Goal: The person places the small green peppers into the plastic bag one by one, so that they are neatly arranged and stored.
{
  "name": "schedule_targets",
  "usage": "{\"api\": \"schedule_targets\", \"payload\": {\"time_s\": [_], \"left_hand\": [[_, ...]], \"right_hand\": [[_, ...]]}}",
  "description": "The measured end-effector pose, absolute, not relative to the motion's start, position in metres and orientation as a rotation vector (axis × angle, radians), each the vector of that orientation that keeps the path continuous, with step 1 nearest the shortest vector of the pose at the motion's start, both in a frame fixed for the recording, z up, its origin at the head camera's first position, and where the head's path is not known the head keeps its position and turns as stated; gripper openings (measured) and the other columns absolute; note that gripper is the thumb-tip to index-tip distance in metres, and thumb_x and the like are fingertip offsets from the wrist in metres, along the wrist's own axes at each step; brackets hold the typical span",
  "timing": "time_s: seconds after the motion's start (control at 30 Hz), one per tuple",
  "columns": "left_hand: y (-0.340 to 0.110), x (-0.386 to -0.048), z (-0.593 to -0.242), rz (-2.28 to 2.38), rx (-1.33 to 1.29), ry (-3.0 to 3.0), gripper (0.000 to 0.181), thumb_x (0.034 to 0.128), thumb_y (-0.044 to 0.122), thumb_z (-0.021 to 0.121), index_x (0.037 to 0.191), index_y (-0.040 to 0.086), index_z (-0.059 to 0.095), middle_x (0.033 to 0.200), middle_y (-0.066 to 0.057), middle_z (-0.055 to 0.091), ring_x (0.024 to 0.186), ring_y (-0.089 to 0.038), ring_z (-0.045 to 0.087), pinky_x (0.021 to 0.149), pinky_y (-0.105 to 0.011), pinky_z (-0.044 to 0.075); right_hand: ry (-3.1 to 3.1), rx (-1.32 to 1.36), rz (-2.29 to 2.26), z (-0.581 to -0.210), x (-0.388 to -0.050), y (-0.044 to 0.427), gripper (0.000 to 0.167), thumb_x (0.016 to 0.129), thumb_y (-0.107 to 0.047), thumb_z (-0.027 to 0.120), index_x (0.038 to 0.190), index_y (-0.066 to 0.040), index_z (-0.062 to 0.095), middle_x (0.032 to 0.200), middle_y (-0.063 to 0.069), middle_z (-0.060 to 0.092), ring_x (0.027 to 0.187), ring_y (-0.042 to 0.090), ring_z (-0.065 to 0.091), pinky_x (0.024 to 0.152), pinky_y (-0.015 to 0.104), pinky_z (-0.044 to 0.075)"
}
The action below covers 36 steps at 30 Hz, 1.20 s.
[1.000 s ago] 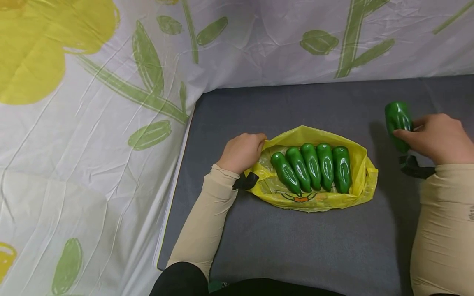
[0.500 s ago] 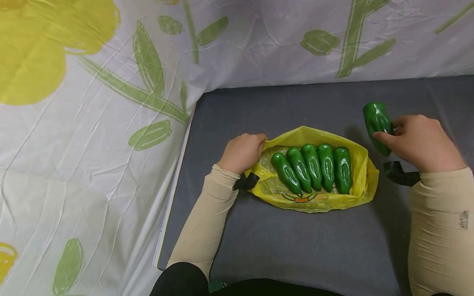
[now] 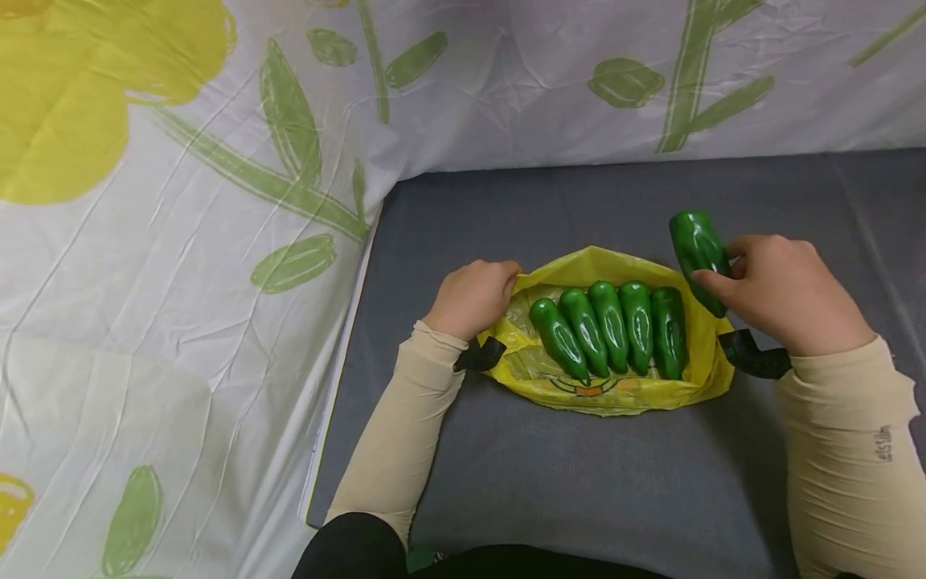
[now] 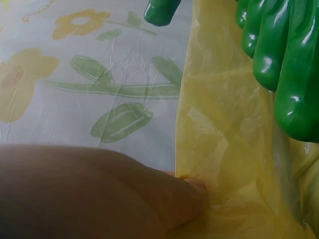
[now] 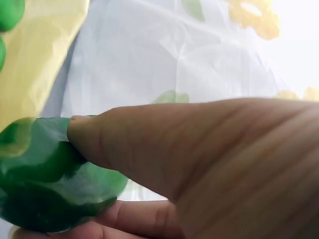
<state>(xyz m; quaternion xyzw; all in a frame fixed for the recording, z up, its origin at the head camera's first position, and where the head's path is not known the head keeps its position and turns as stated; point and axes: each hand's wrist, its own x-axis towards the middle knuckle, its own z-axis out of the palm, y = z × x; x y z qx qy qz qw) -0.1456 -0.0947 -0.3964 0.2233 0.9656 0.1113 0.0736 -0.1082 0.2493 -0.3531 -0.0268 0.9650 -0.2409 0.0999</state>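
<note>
A yellow plastic bag (image 3: 521, 378) lies with its mouth spread on the dark table, and several glossy green peppers (image 3: 608, 326) sit side by side in it. My left hand (image 3: 473, 299) pinches the bag's left rim; in the left wrist view the thumb (image 4: 184, 199) presses on the yellow plastic. Held between thumb and fingers of my right hand (image 3: 788, 289) is another green pepper (image 3: 698, 253), tilted, above the bag's right edge. The right wrist view shows this pepper (image 5: 55, 174) close up, with the thumb across it.
A dark grey cloth (image 3: 564, 482) covers the table. White fabric with printed flowers and leaves (image 3: 506, 88) hangs behind it, and more of it drapes along the left side. Black straps (image 3: 755, 354) sit at both wrists.
My right hand has carried its pepper leftward, from right of the bag to over its right edge. The left hand and the peppers in the bag have stayed put.
</note>
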Motion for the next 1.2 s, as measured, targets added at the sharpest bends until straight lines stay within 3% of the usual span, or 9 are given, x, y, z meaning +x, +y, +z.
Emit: {"api": "schedule_targets", "payload": {"time_s": [0.1,0.67,1.03,1.2], "left_hand": [[-0.095,-0.145,-0.396,0.34,0.664,2.902,0.031,0.1142,0.02,0.046,0.124,0.018,0.076,0.102,-0.001,0.077,0.073,-0.015,0.065,0.064,-0.035,0.054],[-0.096,-0.145,-0.398,0.352,0.67,2.901,0.031,0.114,0.019,0.046,0.123,0.017,0.076,0.101,-0.001,0.077,0.072,-0.014,0.064,0.061,-0.034,0.053],[-0.094,-0.145,-0.396,0.346,0.663,2.893,0.033,0.1146,0.02,0.044,0.127,0.016,0.075,0.104,-0.003,0.077,0.074,-0.015,0.064,0.062,-0.034,0.053],[-0.093,-0.146,-0.396,0.352,0.661,2.892,0.033,0.1143,0.018,0.044,0.125,0.015,0.075,0.098,-0.003,0.075,0.072,-0.015,0.063,0.06,-0.034,0.052]], "right_hand": [[2.832,-0.138,-0.728,-0.355,-0.107,0.24,0.037,0.102,-0.032,0.07,0.094,0.005,0.068,0.07,0.008,0.068,0.061,0.023,0.062,0.054,0.037,0.044],[2.824,-0.378,-0.747,-0.365,-0.094,0.194,0.03,0.099,-0.025,0.073,0.081,-0.005,0.061,0.06,0.001,0.046,0.055,0.019,0.048,0.052,0.034,0.039],[2.825,-0.513,-0.767,-0.37,-0.085,0.17,0.028,0.095,-0.022,0.078,0.079,-0.007,0.06,0.059,-0.001,0.046,0.053,0.015,0.046,0.052,0.033,0.039],[2.812,-0.581,-0.792,-0.373,-0.082,0.157,0.026,0.095,-0.021,0.079,0.084,-0.004,0.063,0.06,0.0,0.047,0.053,0.014,0.046,0.052,0.032,0.04]]}}
